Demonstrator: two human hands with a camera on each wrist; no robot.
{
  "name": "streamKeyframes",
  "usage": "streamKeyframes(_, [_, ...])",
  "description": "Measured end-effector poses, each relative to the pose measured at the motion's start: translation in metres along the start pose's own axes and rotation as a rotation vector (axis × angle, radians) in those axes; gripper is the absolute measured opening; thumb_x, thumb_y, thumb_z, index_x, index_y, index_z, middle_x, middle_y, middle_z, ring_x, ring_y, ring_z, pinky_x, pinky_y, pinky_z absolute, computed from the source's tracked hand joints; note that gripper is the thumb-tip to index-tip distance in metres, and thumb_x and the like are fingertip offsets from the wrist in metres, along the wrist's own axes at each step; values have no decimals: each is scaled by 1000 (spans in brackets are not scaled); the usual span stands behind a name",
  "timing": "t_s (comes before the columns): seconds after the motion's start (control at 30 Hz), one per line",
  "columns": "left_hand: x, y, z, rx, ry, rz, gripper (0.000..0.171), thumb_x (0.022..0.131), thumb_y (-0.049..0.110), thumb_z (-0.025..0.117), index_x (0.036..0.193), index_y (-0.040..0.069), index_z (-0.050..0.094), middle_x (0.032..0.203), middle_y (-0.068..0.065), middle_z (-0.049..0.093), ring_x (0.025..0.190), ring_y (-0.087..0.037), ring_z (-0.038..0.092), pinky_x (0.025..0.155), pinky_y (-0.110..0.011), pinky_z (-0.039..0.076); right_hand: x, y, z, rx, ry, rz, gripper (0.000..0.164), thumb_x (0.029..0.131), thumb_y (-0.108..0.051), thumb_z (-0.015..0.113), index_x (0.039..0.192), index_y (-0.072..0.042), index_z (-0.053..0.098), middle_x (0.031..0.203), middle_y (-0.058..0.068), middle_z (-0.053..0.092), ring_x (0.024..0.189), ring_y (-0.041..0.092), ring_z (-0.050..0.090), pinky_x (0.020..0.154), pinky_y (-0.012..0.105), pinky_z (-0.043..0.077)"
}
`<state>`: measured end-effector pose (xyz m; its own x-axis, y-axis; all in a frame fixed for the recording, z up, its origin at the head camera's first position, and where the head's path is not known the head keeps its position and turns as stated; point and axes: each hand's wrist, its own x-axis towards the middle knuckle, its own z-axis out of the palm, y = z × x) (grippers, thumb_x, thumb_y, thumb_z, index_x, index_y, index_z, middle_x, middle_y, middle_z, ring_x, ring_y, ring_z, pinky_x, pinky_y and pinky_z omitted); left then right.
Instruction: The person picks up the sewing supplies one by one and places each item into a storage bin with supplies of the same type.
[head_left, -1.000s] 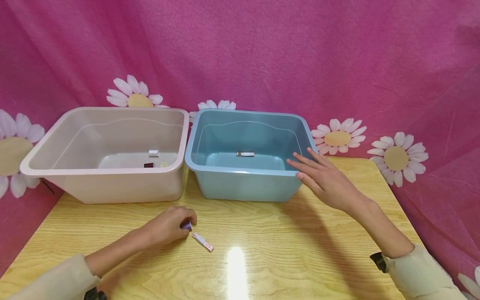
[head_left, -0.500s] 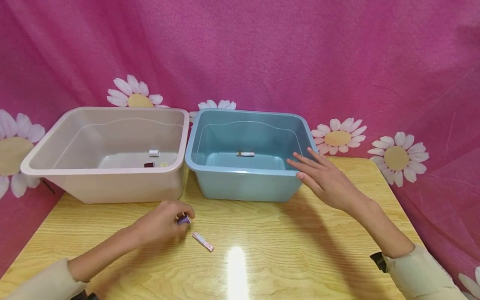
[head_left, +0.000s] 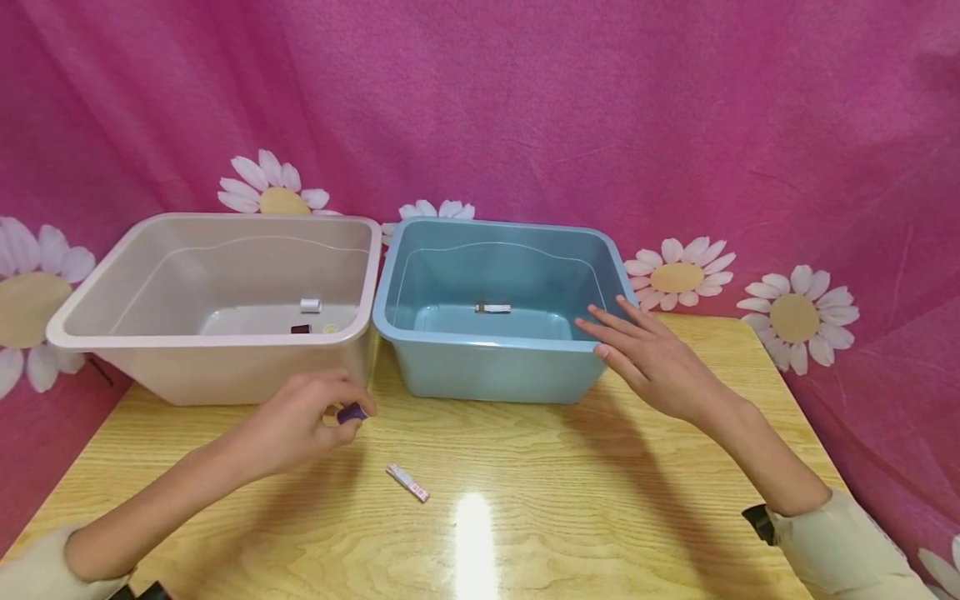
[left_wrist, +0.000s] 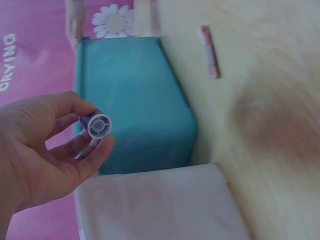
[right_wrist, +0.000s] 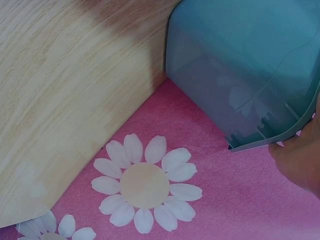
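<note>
My left hand (head_left: 303, 421) pinches a purple thread spool (head_left: 351, 413) between thumb and fingers, raised in front of the beige tub (head_left: 225, 367). In the left wrist view the spool (left_wrist: 99, 125) shows its pale spoked end. My right hand (head_left: 660, 362) has its fingers spread at the front right corner of the blue tub (head_left: 487, 371), fingertips over the rim. A white spool (head_left: 311, 306), a dark red spool (head_left: 301, 329) and a pale yellow round piece (head_left: 330, 328) lie inside the beige tub. A small folded strip with a white band (head_left: 492, 308) lies in the blue tub.
A pink-and-white folded strip (head_left: 408, 482) lies on the wooden table (head_left: 570, 517), in front of the tubs. The two tubs stand side by side along the back. Behind them hangs a pink cloth (head_left: 480, 108) with daisies.
My left hand has lifted the purple spool off the table beside the pink strip and carried it left and back toward the beige tub. My right hand has stayed where it was.
</note>
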<state>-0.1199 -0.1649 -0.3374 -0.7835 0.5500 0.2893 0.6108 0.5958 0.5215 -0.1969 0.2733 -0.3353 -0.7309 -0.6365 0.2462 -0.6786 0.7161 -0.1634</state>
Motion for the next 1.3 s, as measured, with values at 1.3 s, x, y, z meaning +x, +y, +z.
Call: streamKeyframes(1.3, [22, -36, -88, 100, 211, 17, 25, 79, -12, 75, 94, 9, 75, 96, 0, 69, 86, -6, 60, 77, -8, 47, 0, 0, 0, 7, -14, 22, 48, 104, -24, 54, 151, -20, 46, 155, 10, 40, 146, 42, 20, 114, 59, 20])
